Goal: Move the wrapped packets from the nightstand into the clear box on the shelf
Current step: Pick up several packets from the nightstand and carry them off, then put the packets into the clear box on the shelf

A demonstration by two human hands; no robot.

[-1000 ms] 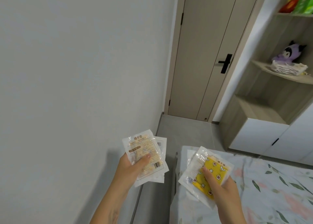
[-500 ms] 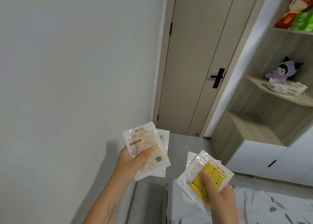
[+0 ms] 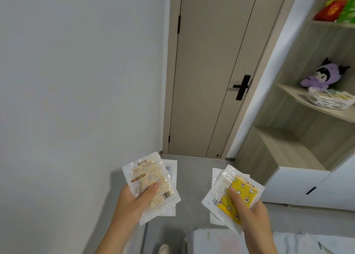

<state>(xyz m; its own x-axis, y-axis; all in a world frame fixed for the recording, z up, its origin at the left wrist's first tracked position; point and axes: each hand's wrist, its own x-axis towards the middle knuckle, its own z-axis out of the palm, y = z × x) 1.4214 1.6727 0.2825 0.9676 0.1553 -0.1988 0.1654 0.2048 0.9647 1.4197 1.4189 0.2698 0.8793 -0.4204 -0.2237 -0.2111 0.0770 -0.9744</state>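
My left hand (image 3: pixel 132 200) grips a small stack of clear-wrapped packets (image 3: pixel 148 175); the top one is cream with brown print, and my thumb presses on its face. My right hand (image 3: pixel 251 213) holds a second stack of packets (image 3: pixel 221 188), its top one yellow with star shapes, thumb on top. Both stacks are held in the air in front of me, side by side and apart. On the middle shelf (image 3: pixel 295 98) at the right stands the clear box (image 3: pixel 330 100), with several similar packets inside it. The nightstand is out of view.
A shut beige door with a black handle (image 3: pixel 242 86) is straight ahead. A purple plush toy (image 3: pixel 324 75) sits behind the box. Red and green packs (image 3: pixel 338 10) lie on the top shelf. White cabinet fronts (image 3: pixel 294 186) stand below, and bedding (image 3: pixel 249 242) is at the bottom edge.
The view has tilted upward and moved toward the door and shelf, so the bed has dropped to the bottom edge. Both hands keep their packets in the same grip.
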